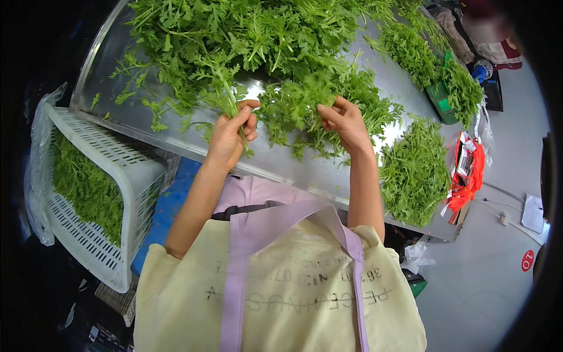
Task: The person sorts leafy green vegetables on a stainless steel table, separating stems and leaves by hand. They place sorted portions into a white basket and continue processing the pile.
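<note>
My left hand (232, 134) grips a small bunch of chrysanthemum greens (226, 90) by the stems, its leaves pointing away from me. To its right, my right hand (345, 123) pinches a leafy sprig (314, 90) between thumb and fingers; the sprig is blurred. Beneath and around it lie loose greens (281, 116) on the stainless steel table (184, 136). A big heap of the same greens (250, 31) covers the far part of the table. A pile of greens (415, 174) rests at the table's right end, beyond my right forearm.
At my left, a white slatted plastic basket (90, 123) holds more greens. Red plastic packaging (470, 171) sits at the table's right end. Past it stands a green container (441, 103) beside further greens (407, 55). A co-worker's blue-gloved hand (481, 72) shows at the upper right.
</note>
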`<state>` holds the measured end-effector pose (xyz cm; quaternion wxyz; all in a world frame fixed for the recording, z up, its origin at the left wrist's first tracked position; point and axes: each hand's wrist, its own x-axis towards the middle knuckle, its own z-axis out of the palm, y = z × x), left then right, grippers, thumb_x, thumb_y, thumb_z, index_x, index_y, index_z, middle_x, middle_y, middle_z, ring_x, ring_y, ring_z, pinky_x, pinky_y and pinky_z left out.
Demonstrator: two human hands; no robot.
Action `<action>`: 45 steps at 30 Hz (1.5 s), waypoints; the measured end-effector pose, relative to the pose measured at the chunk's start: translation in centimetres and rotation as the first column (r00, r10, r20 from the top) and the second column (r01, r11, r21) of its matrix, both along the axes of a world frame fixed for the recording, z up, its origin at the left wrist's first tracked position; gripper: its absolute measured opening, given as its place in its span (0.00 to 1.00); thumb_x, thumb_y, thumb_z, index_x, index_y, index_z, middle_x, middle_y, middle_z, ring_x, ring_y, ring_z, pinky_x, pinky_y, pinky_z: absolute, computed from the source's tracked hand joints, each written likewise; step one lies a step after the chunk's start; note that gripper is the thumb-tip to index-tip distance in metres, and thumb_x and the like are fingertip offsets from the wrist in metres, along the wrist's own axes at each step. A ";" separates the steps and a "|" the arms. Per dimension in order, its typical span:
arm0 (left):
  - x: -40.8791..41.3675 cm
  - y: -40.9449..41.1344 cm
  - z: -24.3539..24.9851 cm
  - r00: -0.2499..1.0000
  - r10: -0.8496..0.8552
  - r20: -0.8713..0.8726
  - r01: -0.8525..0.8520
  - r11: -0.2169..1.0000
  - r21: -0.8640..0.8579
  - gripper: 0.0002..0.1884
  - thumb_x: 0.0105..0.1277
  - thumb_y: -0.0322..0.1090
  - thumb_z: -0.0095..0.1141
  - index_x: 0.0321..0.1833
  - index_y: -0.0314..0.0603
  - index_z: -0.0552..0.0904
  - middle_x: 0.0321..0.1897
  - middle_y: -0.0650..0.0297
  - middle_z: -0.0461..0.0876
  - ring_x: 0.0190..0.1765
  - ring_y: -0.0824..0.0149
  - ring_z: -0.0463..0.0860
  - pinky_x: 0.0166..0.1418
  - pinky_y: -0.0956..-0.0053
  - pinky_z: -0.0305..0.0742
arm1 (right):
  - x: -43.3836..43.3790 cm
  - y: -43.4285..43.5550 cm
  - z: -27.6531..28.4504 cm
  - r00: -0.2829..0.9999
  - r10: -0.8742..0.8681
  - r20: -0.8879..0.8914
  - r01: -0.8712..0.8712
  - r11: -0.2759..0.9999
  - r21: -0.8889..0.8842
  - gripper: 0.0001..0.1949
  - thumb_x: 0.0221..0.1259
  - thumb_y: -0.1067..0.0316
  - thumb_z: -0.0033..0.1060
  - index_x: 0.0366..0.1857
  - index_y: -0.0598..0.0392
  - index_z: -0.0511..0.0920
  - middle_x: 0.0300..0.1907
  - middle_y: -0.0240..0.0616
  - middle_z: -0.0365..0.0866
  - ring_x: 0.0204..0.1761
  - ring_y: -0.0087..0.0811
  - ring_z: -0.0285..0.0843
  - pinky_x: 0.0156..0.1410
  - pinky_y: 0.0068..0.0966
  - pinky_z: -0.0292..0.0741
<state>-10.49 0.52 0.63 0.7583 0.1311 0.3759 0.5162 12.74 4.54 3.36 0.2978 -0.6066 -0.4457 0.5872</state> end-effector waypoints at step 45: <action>2.9 -0.2 -1.2 0.603 -0.427 0.674 0.448 0.880 0.157 0.23 0.67 0.52 0.39 0.52 0.37 0.67 0.13 0.74 0.53 0.19 0.78 0.53 0.23 0.84 0.52 | -2.5 -4.0 -2.6 0.886 -0.243 -0.394 0.275 0.961 0.027 0.07 0.54 0.68 0.61 0.33 0.57 0.75 0.23 0.29 0.75 0.22 0.17 0.70 0.26 0.13 0.66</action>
